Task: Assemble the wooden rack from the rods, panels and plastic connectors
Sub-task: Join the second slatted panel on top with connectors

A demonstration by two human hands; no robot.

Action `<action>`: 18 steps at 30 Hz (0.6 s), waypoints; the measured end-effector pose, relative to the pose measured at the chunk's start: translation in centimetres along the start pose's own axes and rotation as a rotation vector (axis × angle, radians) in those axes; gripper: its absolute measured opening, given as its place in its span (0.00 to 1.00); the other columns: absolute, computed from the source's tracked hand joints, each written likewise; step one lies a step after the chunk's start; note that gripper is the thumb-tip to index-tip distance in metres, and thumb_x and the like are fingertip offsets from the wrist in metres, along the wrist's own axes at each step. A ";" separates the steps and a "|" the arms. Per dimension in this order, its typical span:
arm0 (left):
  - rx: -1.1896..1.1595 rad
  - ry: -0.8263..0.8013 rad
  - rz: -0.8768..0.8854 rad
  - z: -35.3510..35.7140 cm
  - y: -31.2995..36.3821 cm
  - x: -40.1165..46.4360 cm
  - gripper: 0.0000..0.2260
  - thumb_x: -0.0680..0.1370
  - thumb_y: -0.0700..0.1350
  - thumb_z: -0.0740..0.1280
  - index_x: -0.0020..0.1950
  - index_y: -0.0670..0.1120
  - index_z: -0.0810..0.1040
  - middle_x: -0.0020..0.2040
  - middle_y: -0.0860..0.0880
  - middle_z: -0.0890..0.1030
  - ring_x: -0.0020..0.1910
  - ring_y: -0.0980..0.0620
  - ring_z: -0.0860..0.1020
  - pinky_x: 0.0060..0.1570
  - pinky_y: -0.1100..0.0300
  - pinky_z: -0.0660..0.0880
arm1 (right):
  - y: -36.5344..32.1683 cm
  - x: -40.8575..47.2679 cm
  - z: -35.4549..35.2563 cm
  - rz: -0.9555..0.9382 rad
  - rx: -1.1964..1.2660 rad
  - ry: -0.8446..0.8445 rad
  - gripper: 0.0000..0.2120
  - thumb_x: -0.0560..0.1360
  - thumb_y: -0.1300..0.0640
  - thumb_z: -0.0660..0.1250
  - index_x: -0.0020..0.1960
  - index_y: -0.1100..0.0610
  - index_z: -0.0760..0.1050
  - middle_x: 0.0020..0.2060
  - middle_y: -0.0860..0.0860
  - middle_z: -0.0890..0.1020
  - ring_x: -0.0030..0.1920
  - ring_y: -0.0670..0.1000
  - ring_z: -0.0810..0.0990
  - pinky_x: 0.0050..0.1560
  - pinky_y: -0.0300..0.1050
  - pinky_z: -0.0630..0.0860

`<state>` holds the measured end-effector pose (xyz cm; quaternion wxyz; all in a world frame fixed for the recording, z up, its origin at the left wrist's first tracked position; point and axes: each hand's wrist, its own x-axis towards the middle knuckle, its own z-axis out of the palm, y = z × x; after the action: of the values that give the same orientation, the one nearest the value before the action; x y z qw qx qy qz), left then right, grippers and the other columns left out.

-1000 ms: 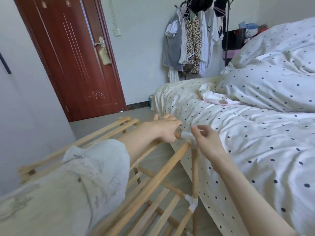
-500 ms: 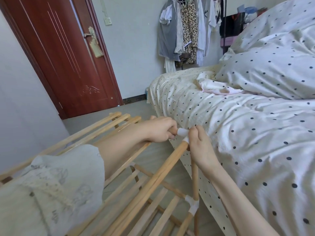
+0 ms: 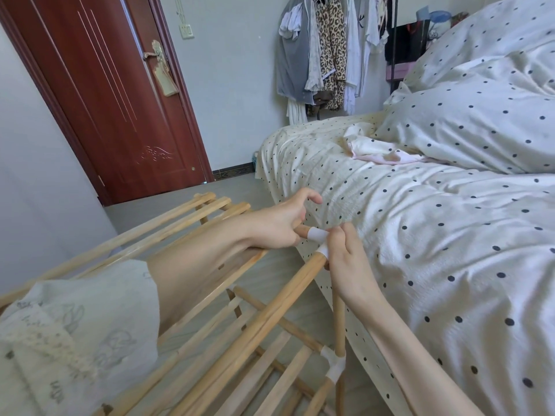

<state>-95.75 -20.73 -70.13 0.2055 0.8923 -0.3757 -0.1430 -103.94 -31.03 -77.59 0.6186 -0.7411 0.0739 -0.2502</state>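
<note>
So the wooden rack [image 3: 210, 340] sits on the floor [image 3: 186, 199], jammed right against the side edge of the bed [image 3: 390, 235], and the action is at its top corner nearest the bed. There's a white plastic connector [image 3: 319, 239] there with rods plugged into it. The right hand [image 3: 350, 265] has its grip clamped around that corner: thumb and fingers wrap the connector and the top of the upright rod [image 3: 339, 325] below it. The left hand [image 3: 276, 225] has its lower fingers curled on the short rod [image 3: 301, 231] that goes into the connector, while index and thumb stick up loose.

Handling-wise, I'd guess this thing is light and stiff, plain dowels and slats, but the joints look like push-fit only, so the frame probably wobbles and twists if you pull on one rod. The wood looks smooth, a bit slippery. Best bet is to hold close to the connector, not mid-rod, and push straight along the rod's axis. The plastic is likely the weak point, so no levering sideways.

A second connector [image 3: 335, 366] sits lower on the same upright. The long diagonal rod [image 3: 255, 322] runs back toward the camera.

In the way: the bed's dotted sheet hangs right behind the corner, barely any knuckle room. Door [image 3: 120, 100] and hanging clothes [image 3: 324, 55] are well apart, no issue.
</note>
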 end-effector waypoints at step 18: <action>0.361 0.276 -0.271 1.7 0.2 -6.3 0.19 0.81 0.58 0.49 0.38 0.47 0.67 0.32 0.52 0.67 0.27 0.54 0.68 0.29 0.59 0.65 | 0.4 -1.3 1.7 0.014 0.086 0.179 0.15 0.81 0.53 0.49 0.38 0.56 0.63 0.30 0.45 0.70 0.35 0.44 0.68 0.45 0.47 0.65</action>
<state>-100.81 -16.72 -70.86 0.0714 0.9678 -0.2404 0.0231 -104.16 -29.08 -78.48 0.6423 -0.6882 0.1233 -0.3140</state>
